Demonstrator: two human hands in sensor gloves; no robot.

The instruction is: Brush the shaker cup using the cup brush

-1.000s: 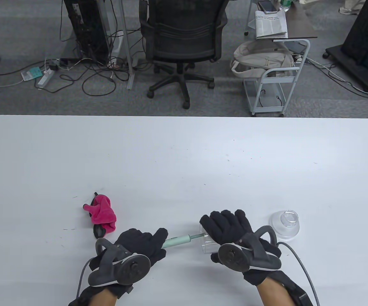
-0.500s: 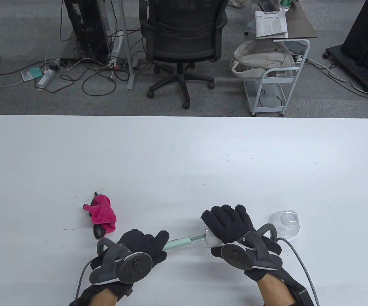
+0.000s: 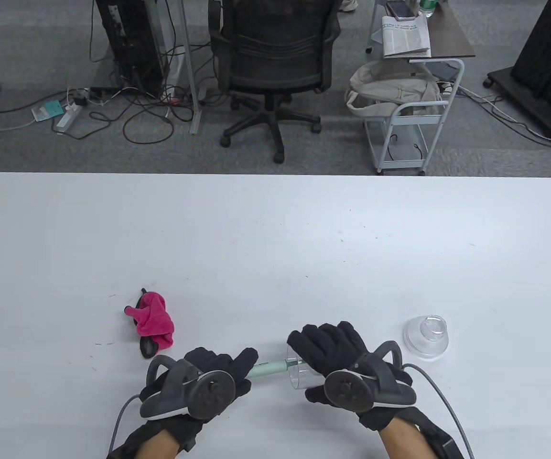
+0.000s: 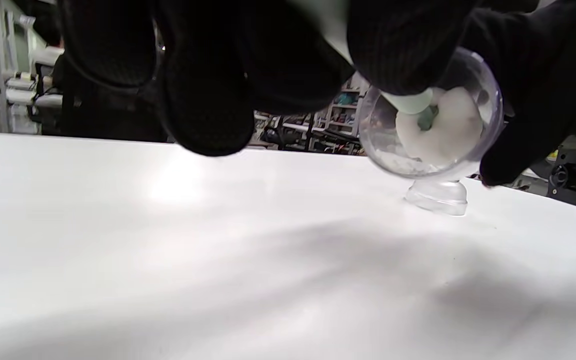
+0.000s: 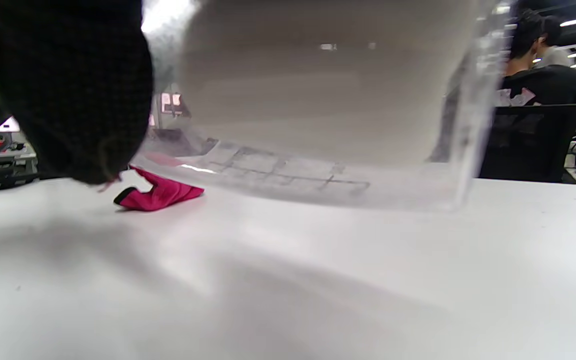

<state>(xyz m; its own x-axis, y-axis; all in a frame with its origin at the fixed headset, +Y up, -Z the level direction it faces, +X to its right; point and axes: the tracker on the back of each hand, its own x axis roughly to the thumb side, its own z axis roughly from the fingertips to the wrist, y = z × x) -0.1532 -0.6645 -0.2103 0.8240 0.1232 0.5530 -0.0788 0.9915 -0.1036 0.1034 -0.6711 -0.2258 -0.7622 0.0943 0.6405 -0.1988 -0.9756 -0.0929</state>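
My right hand (image 3: 332,351) grips the clear shaker cup (image 3: 300,375) on its side, a little above the table, mouth pointing left. My left hand (image 3: 218,370) grips the pale green handle of the cup brush (image 3: 268,369), whose shaft runs right into the cup's mouth. In the left wrist view the white brush head (image 4: 443,132) sits inside the cup (image 4: 430,120), close to its bottom. In the right wrist view the cup's clear wall (image 5: 318,110) fills the top, with a gloved finger (image 5: 68,90) at the left.
The clear lid (image 3: 426,336) stands on the table right of my right hand; it also shows in the left wrist view (image 4: 437,197). A pink cloth (image 3: 153,321) over a dark object lies left of my left hand, also in the right wrist view (image 5: 158,194).
My right hand has brought the cup left and down over the brush, so less of the shaft shows. My left hand has shifted slightly right.
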